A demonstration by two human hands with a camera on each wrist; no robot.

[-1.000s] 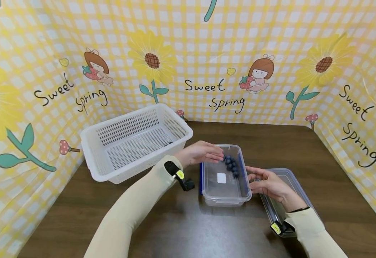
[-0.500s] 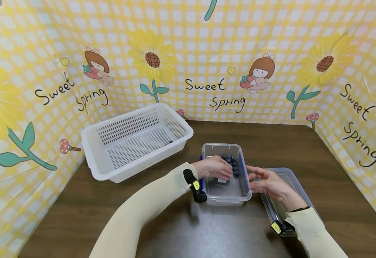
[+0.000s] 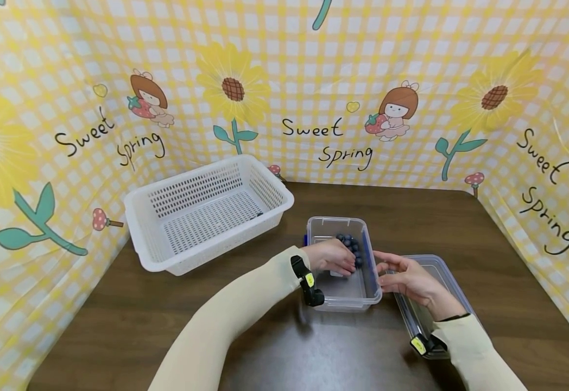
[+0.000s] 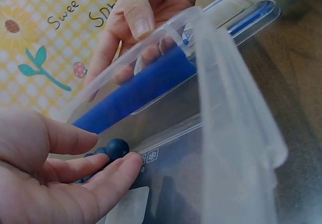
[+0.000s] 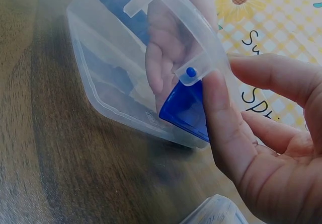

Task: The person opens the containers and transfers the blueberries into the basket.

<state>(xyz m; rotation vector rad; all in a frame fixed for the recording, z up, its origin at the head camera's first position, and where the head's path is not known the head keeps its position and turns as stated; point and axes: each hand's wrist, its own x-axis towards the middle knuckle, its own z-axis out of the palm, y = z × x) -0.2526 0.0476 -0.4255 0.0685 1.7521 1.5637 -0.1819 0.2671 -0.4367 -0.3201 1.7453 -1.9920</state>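
A clear plastic container [image 3: 345, 293] stands on the table with several blueberries [image 3: 350, 245] at its far right. My left hand [image 3: 335, 259] reaches inside it. Its fingertips [image 4: 126, 162] touch a blueberry [image 4: 117, 147], and the thumb lies close beside it. My right hand [image 3: 402, 274] holds the container's right wall [image 4: 166, 38], thumb [image 5: 221, 118] on the rim beside the blue clip [image 5: 185, 108], fingers on the outside. The left hand [image 5: 161, 48] shows through the plastic in the right wrist view.
A white perforated basket [image 3: 206, 212] stands at the back left. The container's clear lid [image 3: 428, 309] lies under my right forearm. A yellow checked cloth [image 3: 314, 81] walls the table on three sides. Bare dark wood table [image 3: 118, 326] lies in front.
My left hand has drawn back from the container's far end and dipped inside, down to the blueberries. The right hand has stayed at the container's right side.
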